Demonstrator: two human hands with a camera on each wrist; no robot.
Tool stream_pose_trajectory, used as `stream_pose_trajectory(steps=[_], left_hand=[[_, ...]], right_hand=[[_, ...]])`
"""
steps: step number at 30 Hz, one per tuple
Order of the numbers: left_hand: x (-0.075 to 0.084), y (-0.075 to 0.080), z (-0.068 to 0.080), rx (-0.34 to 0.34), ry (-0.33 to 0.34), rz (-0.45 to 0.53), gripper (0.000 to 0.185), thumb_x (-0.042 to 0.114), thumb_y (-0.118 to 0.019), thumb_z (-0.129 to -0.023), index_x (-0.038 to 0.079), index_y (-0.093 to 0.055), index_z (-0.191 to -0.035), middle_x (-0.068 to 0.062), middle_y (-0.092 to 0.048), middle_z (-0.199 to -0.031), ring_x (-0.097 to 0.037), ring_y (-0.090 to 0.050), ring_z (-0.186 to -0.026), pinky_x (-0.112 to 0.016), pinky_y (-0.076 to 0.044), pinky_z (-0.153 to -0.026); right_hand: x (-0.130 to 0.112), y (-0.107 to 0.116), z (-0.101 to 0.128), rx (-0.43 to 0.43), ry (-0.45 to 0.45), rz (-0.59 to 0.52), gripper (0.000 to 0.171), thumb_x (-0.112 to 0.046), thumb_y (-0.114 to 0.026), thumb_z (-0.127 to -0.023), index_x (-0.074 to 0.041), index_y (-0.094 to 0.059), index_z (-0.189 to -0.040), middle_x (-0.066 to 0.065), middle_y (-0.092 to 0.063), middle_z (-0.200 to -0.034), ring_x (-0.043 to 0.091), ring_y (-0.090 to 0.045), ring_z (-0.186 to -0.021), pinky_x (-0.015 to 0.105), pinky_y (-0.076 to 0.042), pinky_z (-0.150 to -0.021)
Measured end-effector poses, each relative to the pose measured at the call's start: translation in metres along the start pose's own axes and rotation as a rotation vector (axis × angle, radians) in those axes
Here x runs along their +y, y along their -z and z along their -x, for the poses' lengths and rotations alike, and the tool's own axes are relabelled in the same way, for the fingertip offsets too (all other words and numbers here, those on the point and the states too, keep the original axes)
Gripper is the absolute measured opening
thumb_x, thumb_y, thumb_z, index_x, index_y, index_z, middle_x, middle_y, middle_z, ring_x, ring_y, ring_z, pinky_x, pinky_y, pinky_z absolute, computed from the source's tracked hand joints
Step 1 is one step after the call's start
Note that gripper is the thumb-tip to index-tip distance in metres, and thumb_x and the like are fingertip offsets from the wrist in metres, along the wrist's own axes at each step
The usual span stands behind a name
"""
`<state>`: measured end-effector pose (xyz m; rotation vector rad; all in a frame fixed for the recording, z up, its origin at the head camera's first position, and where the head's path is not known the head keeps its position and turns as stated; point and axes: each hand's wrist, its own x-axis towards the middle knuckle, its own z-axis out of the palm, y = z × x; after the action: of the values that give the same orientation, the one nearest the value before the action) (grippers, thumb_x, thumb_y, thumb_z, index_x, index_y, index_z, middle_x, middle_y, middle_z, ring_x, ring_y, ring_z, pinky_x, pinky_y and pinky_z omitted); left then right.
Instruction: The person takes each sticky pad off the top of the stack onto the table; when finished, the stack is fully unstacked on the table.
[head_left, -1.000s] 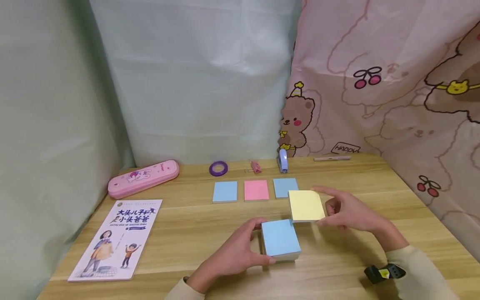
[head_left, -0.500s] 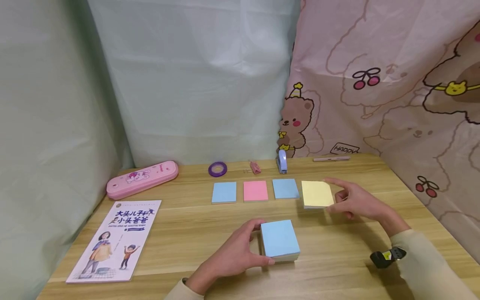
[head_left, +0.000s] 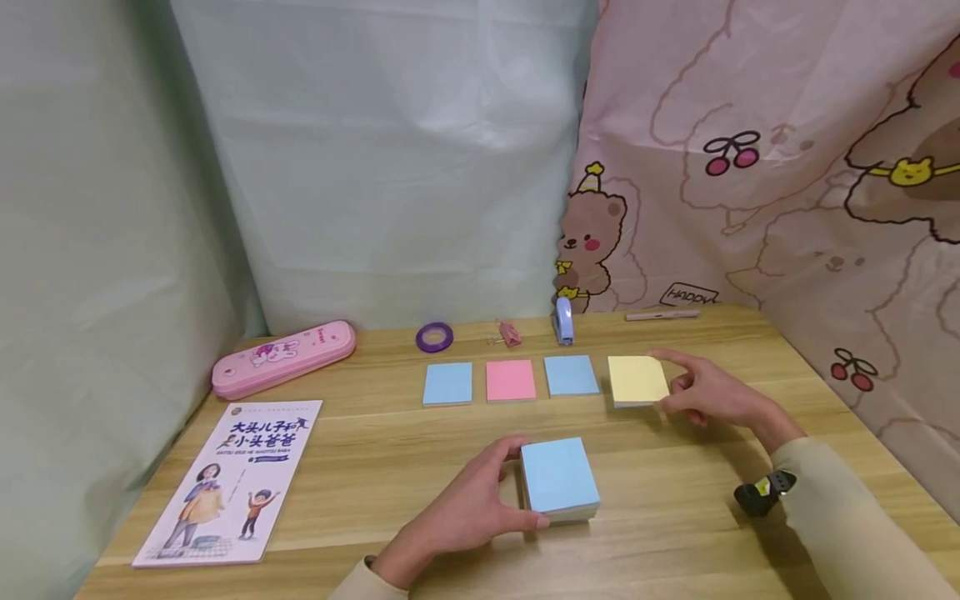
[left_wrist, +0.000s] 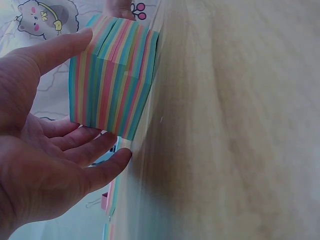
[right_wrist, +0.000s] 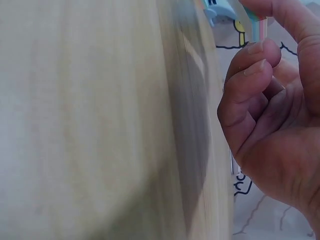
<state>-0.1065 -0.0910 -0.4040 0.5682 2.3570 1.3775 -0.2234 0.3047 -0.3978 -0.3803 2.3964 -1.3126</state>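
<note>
Right up close, pale sleeves [head_left: 855, 525] come in over the table [head_left: 390, 467], a black strap [head_left: 753, 500] at the right wrist. And here's the left hand [head_left: 480, 502], gripping the stack [head_left: 560, 475]: thumb along the near edge, fingers round the left side. Blue on top, and the left wrist view gives us its sides in stripes of pink, yellow and blue! Off to the left lies the book [head_left: 232, 492], flat, cover up, well apart from the hands.

A bit farther out, the right hand [head_left: 708, 392] has the yellow pad [head_left: 637, 379] pinched at its right side between thumb and index finger, the other fingers curled in. The pad sits at the right end of the row, just beside a blue pad [head_left: 572, 376]; whether it lies flat on the wood or just above, I can't tell. Along the row to the left: a pink pad [head_left: 511, 381], then another blue pad [head_left: 447, 384], with gaps between.

Behind them, left to right: the pink case [head_left: 285, 360] lying at an angle, purple tape [head_left: 422, 337], a pink clip [head_left: 510, 334], the stapler [head_left: 564, 321], the pen [head_left: 662, 315]. At the very back, a pale green curtain [head_left: 405, 150] meets a pink bear-print cloth [head_left: 712, 83].
</note>
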Motion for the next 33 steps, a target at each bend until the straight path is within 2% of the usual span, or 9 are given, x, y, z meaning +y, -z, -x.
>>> stream_pose_trajectory(steps=[8, 13, 21, 33], left_hand=[[-0.001, 0.001, 0.0, 0.006, -0.004, -0.004, 0.096, 0.036, -0.092, -0.082, 0.003, -0.04, -0.156, -0.016, -0.051, -0.155, -0.033, -0.049, -0.145, -0.055, -0.044, -0.12], [-0.001, 0.001, 0.0, 0.005, -0.011, -0.002, 0.096, 0.036, -0.092, -0.083, 0.003, -0.04, -0.156, -0.014, -0.051, -0.154, -0.031, -0.049, -0.144, -0.054, -0.043, -0.121], [-0.001, 0.0, 0.0, 0.004, -0.003, -0.009, 0.096, 0.037, -0.091, -0.082, 0.003, -0.04, -0.157, -0.015, -0.05, -0.155, -0.031, -0.049, -0.144, -0.053, -0.044, -0.12], [-0.001, 0.001, 0.0, 0.003, 0.004, -0.014, 0.095, 0.037, -0.091, -0.083, 0.005, -0.041, -0.156, -0.014, -0.052, -0.153, -0.031, -0.05, -0.143, -0.054, -0.045, -0.119]], right_hand=[[-0.001, 0.009, -0.011, -0.018, -0.014, -0.01, 0.1, -0.009, -0.078, -0.09, -0.002, -0.016, -0.168, -0.002, -0.049, -0.062, 0.009, -0.045, -0.047, 0.024, -0.04, -0.044], [0.001, 0.013, -0.017, -0.018, -0.04, -0.034, 0.101, -0.007, -0.078, -0.088, -0.003, -0.015, -0.168, -0.002, -0.051, -0.063, 0.009, -0.044, -0.047, 0.023, -0.041, -0.044], [0.004, 0.017, -0.03, -0.014, -0.077, 0.028, 0.1, -0.012, -0.079, -0.087, -0.003, -0.019, -0.167, -0.002, -0.047, -0.059, 0.01, -0.043, -0.045, 0.024, -0.041, -0.044], [0.009, 0.016, -0.038, -0.044, -0.106, 0.038, 0.101, -0.013, -0.08, -0.089, -0.002, -0.017, -0.167, -0.004, -0.046, -0.055, 0.008, -0.041, -0.046, 0.023, -0.04, -0.044]])
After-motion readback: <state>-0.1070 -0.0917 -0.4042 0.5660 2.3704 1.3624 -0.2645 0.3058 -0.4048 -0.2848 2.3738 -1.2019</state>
